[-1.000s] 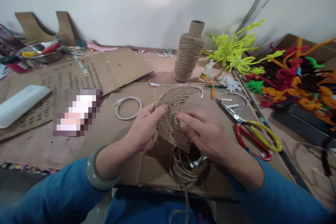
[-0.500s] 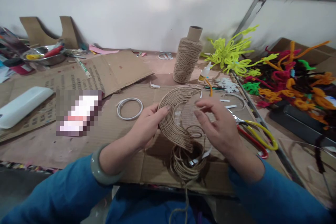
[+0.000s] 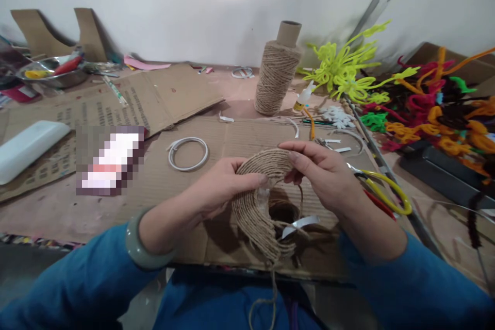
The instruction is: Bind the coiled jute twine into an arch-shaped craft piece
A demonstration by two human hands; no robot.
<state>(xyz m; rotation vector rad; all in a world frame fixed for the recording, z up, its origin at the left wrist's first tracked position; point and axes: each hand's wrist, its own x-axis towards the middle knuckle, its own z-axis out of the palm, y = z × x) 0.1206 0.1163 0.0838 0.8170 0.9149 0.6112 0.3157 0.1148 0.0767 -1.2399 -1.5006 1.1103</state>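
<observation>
A curved, crescent-like piece covered in rows of brown twine (image 3: 247, 211) is held above the cardboard mat. My left hand (image 3: 220, 185) grips its left side, thumb on top and fingers beneath. At its upper right end, my right hand (image 3: 317, 170) pinches the piece between thumb and fingers. Below and behind it lies a coil of loose twine (image 3: 296, 250), partly hidden, with a white strip (image 3: 301, 226) across it. A strand of twine hangs down over the table's front edge.
Behind stand a twine spool (image 3: 278, 72) and a small glue bottle (image 3: 302, 98). Scissors (image 3: 386, 185) and colourful fuzzy flowers (image 3: 436, 113) are to the right. A white ring coil (image 3: 188, 154), a blurred phone (image 3: 112, 160) and a white case (image 3: 31, 149) lie left.
The twine piece has moved down, nearer to me, and tilted. My right hand, earlier apart from it, has closed on its upper end. The view has shifted slightly.
</observation>
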